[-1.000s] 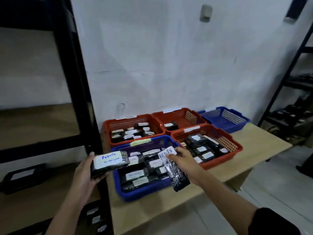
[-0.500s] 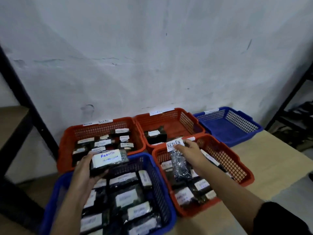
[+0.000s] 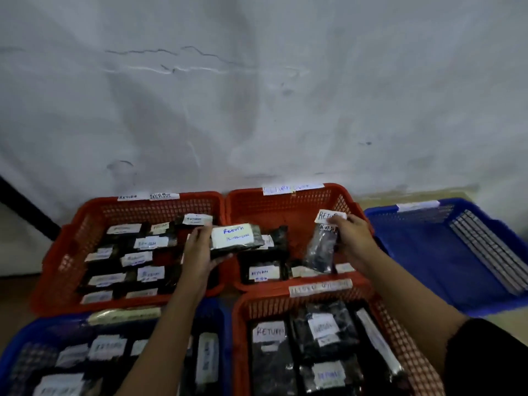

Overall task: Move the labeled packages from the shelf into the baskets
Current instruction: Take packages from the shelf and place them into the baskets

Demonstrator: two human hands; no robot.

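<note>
The left hand (image 3: 200, 252) grips a dark package (image 3: 235, 238) with its fingers curled round the left end. The package lies flat with its long side going left to right. Its white label faces up and says "Return" in blue. It sits in the air over the gap between the 2 back red baskets.

The right hand (image 3: 353, 241) pinches a second dark package (image 3: 321, 250) by its top. This one hangs down, so its long side goes up and down, leaning a little to the left. Its white label (image 3: 330, 216) is at the top by the fingers. It hangs over the back middle red basket (image 3: 285, 207), and I cannot tell if its low end touches the packages below.

There are 5 baskets: 3 red and 2 blue. The back left red basket (image 3: 143, 207) holds many dark packages with white labels, and its tag says "overdue". The back middle red basket holds only a few. The front right red basket (image 3: 400, 338) and the front left blue basket (image 3: 34, 332) are full of labeled packages. The blue basket at the far right (image 3: 428, 252) has no packages in it that I can see. All the baskets sit close together on the surface by a white wall (image 3: 257, 95).
</note>
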